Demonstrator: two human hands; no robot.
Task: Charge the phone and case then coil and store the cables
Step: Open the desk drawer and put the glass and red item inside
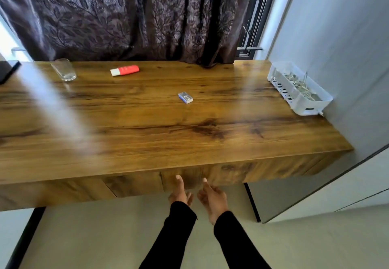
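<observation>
Both hands hang low in front of the drawer front (185,181), below the tabletop's (147,134) near edge, and hold nothing. The left hand (180,193) has one finger stretched up toward the wood and the others loosely bent; the right hand (212,200) sits just beside it, fingers relaxed and half curled, one pointing up. Black sleeves run down from both wrists, forearms angled in so the hands nearly meet. Whether either fingertip touches the drawer front cannot be told. On the tabletop, well apart from the hands, lie a small blue-and-grey box (185,97) near the middle, a red-and-white case (124,70) toward the back, and an empty glass (63,69) at the back left. A white basket (303,108) at the far right holds a tangle of pale cables (299,86). A dark flat thing (8,71) at the left edge may be the phone. Nothing looks plugged in, so the task seems barely begun or nearly over; the frame alone does not settle which.
</observation>
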